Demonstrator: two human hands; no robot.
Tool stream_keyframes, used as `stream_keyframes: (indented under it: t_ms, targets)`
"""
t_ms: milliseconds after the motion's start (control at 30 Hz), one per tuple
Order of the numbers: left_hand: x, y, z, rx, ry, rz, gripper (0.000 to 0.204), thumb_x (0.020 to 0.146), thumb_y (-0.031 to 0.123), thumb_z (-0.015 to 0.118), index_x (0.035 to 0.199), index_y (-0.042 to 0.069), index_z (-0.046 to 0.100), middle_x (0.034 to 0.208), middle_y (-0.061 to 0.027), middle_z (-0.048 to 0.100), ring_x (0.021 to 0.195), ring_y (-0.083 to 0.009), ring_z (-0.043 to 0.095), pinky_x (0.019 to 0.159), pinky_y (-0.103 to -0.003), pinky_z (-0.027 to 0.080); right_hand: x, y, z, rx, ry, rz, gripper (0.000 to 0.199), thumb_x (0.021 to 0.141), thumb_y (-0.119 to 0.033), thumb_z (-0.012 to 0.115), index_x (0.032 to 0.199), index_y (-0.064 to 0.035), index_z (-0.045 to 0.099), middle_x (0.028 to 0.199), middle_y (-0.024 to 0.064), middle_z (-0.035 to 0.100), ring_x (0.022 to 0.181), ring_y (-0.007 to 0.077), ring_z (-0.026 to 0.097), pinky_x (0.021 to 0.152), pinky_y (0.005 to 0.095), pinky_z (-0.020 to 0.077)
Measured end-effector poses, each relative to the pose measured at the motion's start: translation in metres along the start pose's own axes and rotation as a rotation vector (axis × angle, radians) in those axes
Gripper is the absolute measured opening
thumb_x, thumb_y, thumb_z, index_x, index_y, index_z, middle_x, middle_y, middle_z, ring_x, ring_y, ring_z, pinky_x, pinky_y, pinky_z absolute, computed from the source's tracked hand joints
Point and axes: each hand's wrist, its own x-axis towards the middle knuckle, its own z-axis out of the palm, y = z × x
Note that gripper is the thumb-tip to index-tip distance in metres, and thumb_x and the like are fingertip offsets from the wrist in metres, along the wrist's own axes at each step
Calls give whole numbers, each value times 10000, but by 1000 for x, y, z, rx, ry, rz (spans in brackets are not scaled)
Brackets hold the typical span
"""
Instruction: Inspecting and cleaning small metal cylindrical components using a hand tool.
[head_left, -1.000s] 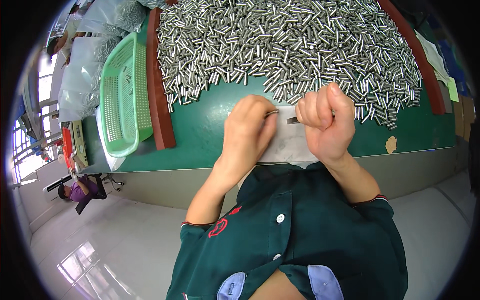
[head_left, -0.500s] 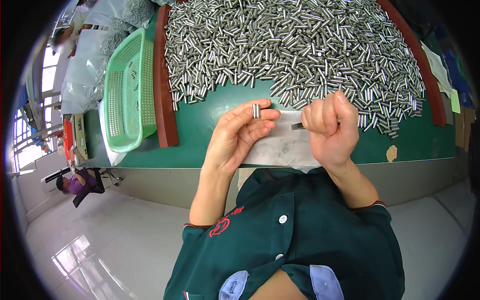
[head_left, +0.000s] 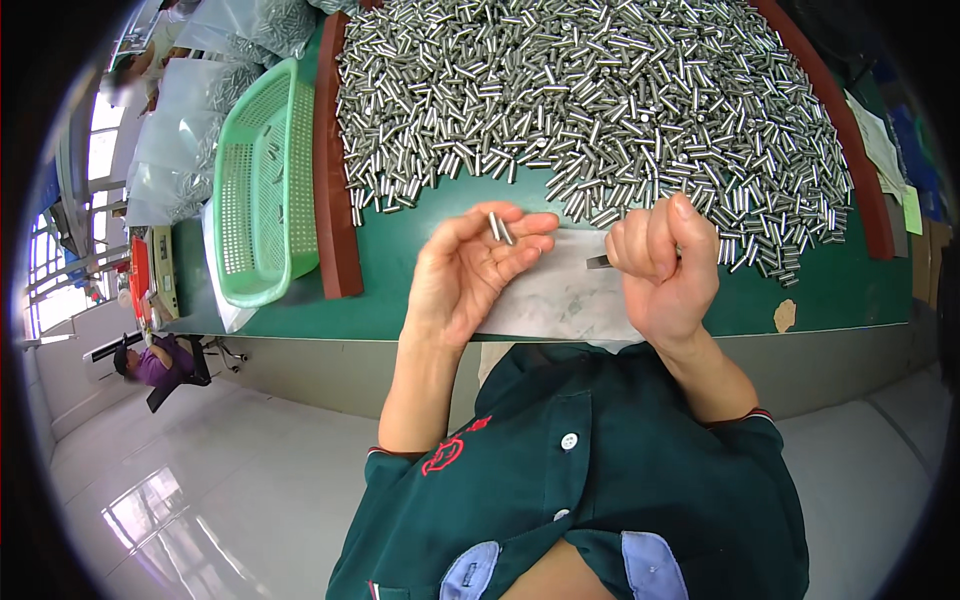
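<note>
The person's left hand [head_left: 462, 275], palm up with fingers half curled, holds two short metal pins [head_left: 495, 227]: smooth, bright silver cylinders, tilted and close together. The right hand [head_left: 662, 265] is clenched around a dark, flat strip [head_left: 597, 263]. Below lies a whitish sheet [head_left: 570, 295] on a green counter [head_left: 385, 285]. Beyond spreads a heap of similar glinting pins [head_left: 600, 100], between reddish-brown bars [head_left: 338, 220].
</note>
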Motion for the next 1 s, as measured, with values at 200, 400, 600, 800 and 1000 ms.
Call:
stream_keyframes:
  t_ms: [200,400,600,800,1000]
  targets:
    - [18,6,4,1018,296,458,118,833,111,601,791,2,613,624,43,530,538,-27,400,477,-199,283,0,0,0,52,51,14,446,929,-182,354,496,-93,291,437,1,280,419,91,220,432,269,199]
    - [41,-1,9,1806,411,832,131,722,127,698,764,26,626,454,-75,431,390,-224,436,424,-357,344,0,0,1,17,25,11,432,945,-187,298,520,-113,291,444,-15,263,413,90,188,436,273,195]
    - [33,0,5,1673,383,755,69,753,68,657,769,13,620,467,-63,416,410,-168,421,429,-325,340,1,-1,1,51,57,22,445,931,-190,362,500,-93,306,442,-5,275,426,87,220,433,268,199]
    - [15,3,-6,663,47,298,119,854,90,603,943,24,559,845,-34,546,534,-29,363,476,-185,295,0,0,1,57,66,19,438,930,-177,362,504,-93,304,445,-9,271,424,86,221,433,267,200]
    - [13,-5,-10,404,-90,204,105,869,63,570,962,15,568,861,-64,583,523,-28,326,469,-176,255,0,0,0,60,65,26,433,930,-169,362,508,-94,305,447,-11,272,425,86,224,435,266,203]
